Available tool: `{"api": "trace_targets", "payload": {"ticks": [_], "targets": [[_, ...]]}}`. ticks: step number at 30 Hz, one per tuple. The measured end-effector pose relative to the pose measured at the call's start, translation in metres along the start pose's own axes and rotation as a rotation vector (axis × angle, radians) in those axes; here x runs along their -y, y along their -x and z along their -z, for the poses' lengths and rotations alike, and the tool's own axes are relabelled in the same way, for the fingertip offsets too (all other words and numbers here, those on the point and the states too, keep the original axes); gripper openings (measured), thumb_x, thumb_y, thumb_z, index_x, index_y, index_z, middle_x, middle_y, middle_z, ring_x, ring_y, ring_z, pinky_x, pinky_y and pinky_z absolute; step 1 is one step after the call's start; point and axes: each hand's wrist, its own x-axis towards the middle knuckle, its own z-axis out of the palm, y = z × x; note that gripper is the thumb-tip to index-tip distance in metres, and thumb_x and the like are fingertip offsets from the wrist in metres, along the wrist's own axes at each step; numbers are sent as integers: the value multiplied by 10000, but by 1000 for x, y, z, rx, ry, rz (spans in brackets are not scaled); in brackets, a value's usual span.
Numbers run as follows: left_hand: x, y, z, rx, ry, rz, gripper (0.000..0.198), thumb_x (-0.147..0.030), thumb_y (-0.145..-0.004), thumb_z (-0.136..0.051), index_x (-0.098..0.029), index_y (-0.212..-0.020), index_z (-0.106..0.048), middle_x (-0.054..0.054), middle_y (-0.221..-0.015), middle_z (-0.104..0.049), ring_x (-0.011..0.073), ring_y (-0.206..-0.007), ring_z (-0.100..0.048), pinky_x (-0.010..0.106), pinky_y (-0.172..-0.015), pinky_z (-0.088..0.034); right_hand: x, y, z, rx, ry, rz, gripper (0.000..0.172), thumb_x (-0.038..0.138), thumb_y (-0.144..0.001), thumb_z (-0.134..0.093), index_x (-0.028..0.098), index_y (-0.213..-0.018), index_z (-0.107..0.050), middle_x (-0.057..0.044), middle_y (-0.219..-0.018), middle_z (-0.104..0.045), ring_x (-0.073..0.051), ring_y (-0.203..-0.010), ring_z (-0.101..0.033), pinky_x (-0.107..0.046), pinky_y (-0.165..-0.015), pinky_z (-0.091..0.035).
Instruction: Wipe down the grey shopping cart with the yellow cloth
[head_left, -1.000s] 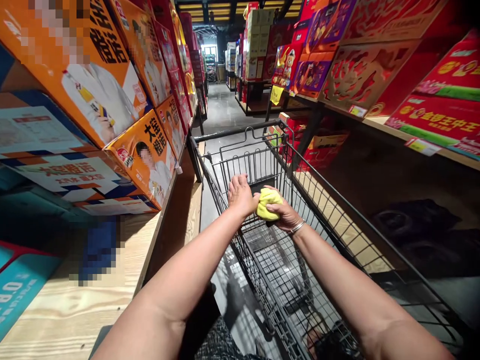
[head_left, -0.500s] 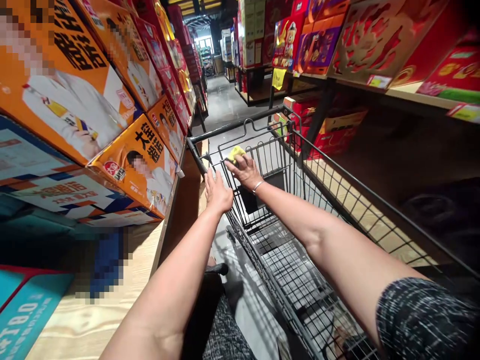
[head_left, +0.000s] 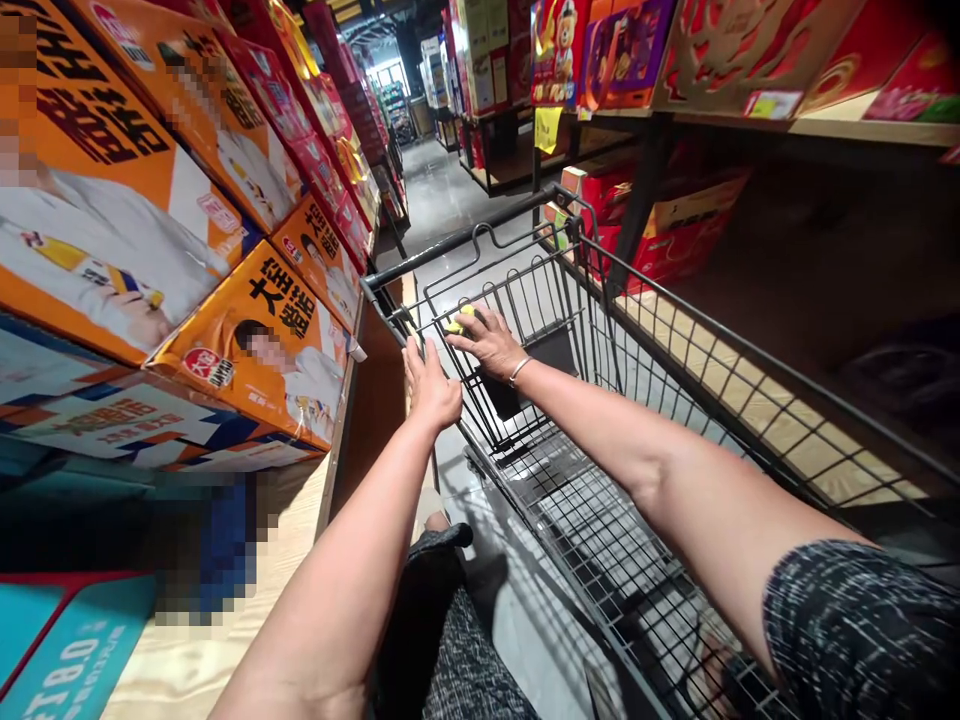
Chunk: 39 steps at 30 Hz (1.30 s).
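Observation:
A black wire shopping cart stands in front of me, its handle bar at the far end. My right hand presses a crumpled yellow cloth against the wires near the handle end. Part of the cloth is hidden under the fingers. My left hand rests on the cart's left top rail, below the handle corner. Its fingers are stretched out along the rail. A dark panel hangs on the wire behind my right hand. The cart's basket shows bare wire mesh.
Orange boxes are stacked on a wooden shelf close on my left, with a teal box nearer me. Right of the cart, a shelf holds red gift boxes; red bags sit below. A grey aisle floor runs ahead.
My right hand and the yellow cloth have shifted slightly left and down across the wires, and less of the cloth shows. My left hand has stayed on the rail. The view has moved slightly.

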Motion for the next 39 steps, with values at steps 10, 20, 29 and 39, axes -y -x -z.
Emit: {"api": "trace_targets", "payload": {"ticks": [10, 20, 29, 39], "targets": [[1, 1, -2, -26, -39, -16, 862, -180, -823, -552, -104, -1635, -272, 158, -1760, -41, 322, -1632, 3, 476, -1323, -108, 5, 186, -57, 134, -227, -24, 305, 69, -823, -530, 286, -809, -744, -76, -1062, -716, -266, -1086, -533, -466, -906, -459], [4, -1, -5, -59, -62, -32, 858, -171, -796, -562, -189, -1623, -332, 88, -1762, -89, 289, -1636, -19, 454, -1326, -128, -56, 30, 36, 14, -58, 70, 366, 184, -981, -528, 396, -1234, -685, 15, -1428, -573, -280, -1429, -321, -604, -1138, -377], [2, -1, -4, -55, -131, -29, 806, -193, -823, -558, -171, -1608, -377, 106, -1759, -94, 319, -1632, -48, 458, -1325, -143, -69, 77, -3, 37, -28, -110, 515, 58, -903, -543, 375, -1280, -692, -18, -1487, -508, -290, -1450, -289, -583, -1200, -320], [4, -4, -4, -54, -140, -40, 780, -185, -809, -582, -158, -1576, -441, 110, -1754, -91, 343, -1625, -82, 444, -1327, -137, -111, 159, -16, 152, -137, 5, 364, 42, -865, -578, 313, -1018, -767, -49, -1339, -652, -287, -1313, -403, -582, -1103, -352]]}}
